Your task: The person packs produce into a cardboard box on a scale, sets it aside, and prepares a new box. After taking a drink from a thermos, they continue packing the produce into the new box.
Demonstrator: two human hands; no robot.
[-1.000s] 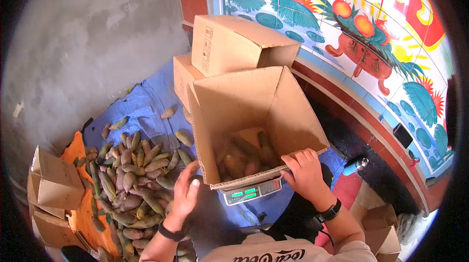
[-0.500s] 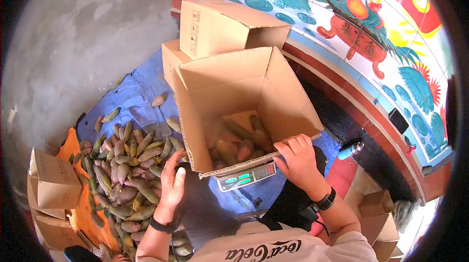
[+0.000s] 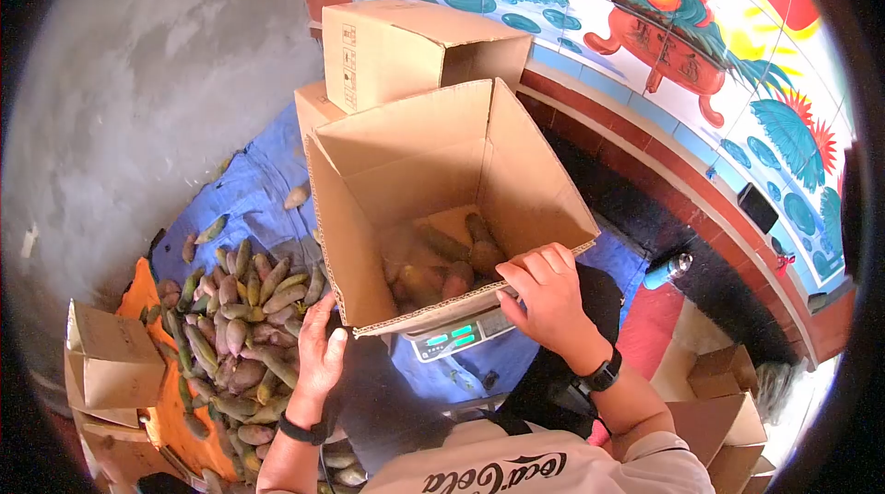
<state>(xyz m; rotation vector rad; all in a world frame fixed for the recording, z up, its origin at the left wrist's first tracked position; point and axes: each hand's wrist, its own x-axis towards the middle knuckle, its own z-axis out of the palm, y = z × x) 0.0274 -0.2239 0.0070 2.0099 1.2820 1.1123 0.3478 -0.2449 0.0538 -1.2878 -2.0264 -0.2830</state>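
Observation:
A large open cardboard box (image 3: 419,148) stands in front of me on a digital scale (image 3: 452,339) with lit green displays. Several long green and reddish-brown vegetables (image 3: 452,279) lie in its bottom. My right hand (image 3: 546,302) grips the near rim toward its right end, fingers bent over the edge and thumb on the outside. Beside the near left corner, my left hand (image 3: 320,353) has its fingers stretched along the outer wall and its thumb apart.
A big heap of similar vegetables (image 3: 235,328) lies at left on blue and orange sheets. More cardboard boxes stand behind (image 3: 396,42), at far left (image 3: 115,356) and at lower right (image 3: 719,425). A blue bottle (image 3: 666,271) is by the tiled wall.
My view has shifted slightly, so the box and scale appear a little further left. My right hand's fingers are bent more over the rim. The vegetables in the box look unchanged.

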